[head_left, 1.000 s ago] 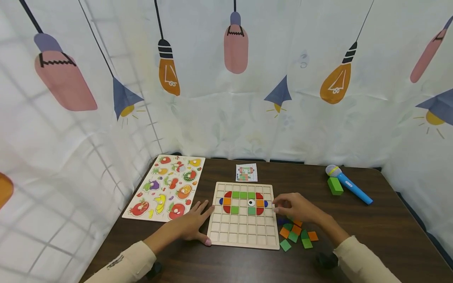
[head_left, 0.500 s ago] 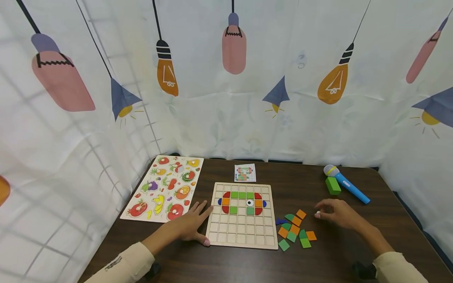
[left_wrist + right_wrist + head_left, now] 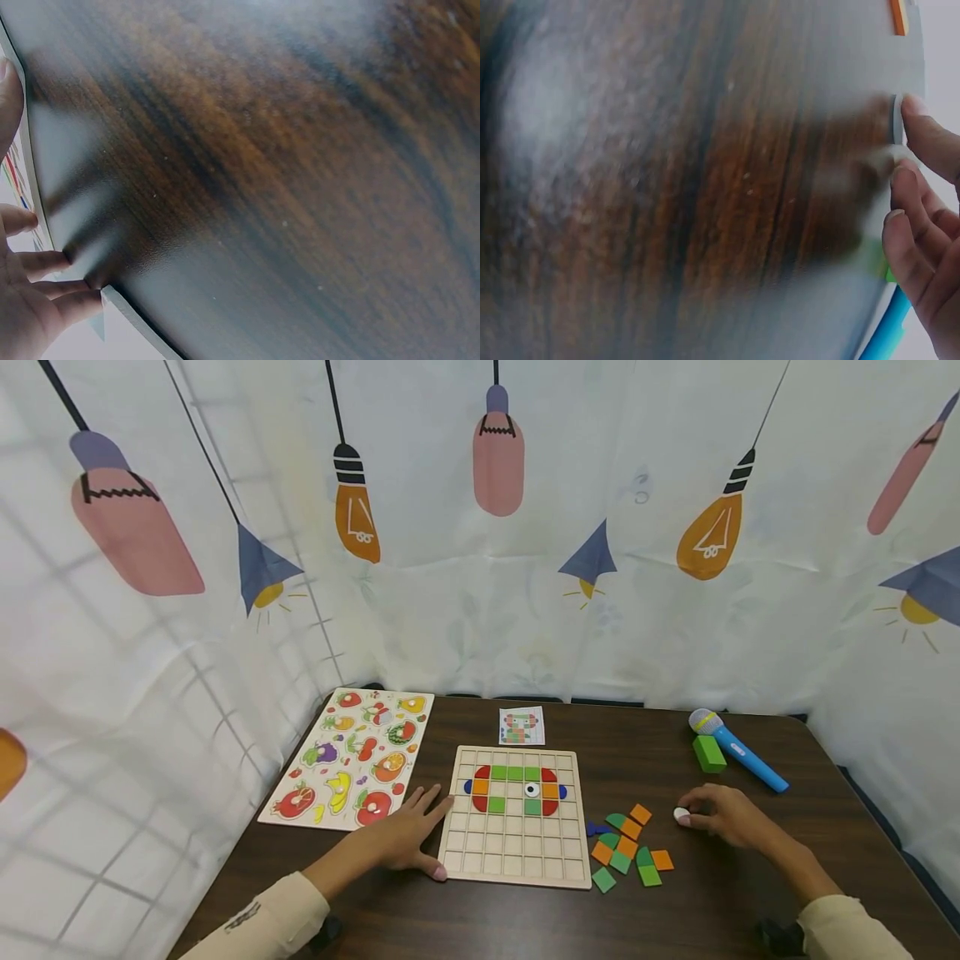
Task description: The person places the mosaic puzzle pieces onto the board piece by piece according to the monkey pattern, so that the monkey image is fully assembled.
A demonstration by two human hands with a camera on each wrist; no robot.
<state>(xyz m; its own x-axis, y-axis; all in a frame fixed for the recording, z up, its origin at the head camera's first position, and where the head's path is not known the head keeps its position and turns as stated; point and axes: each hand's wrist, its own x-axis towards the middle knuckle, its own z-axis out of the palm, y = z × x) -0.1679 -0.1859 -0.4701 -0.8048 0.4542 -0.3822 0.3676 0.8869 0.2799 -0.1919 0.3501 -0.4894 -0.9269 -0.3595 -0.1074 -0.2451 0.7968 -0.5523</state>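
Observation:
My left hand [image 3: 408, 831] lies with fingers spread, thumb and forefinger at the left edge of the wooden grid board [image 3: 517, 864]. Red, green, orange and blue tiles sit in its upper cells, along with one eye tile [image 3: 532, 790]. To the right of the loose tiles, my right hand [image 3: 727, 816] pinches a small white round piece [image 3: 681, 813] low over the table. In the right wrist view, a thin round piece [image 3: 898, 120] shows edge-on at the thumb. The underside of the right palm is hidden from the head view.
Several loose tiles [image 3: 626, 843], orange, green and blue, lie right of the board. A picture card [image 3: 522, 726] is behind it. On the left is a fruit puzzle board [image 3: 352, 760]. A green block [image 3: 708, 753] and a blue toy microphone [image 3: 750, 760] lie at the back right.
My right hand has moved from the board's right edge out past the loose tiles, and the white round piece now shows more fully at its fingertips. The left hand has stayed put.

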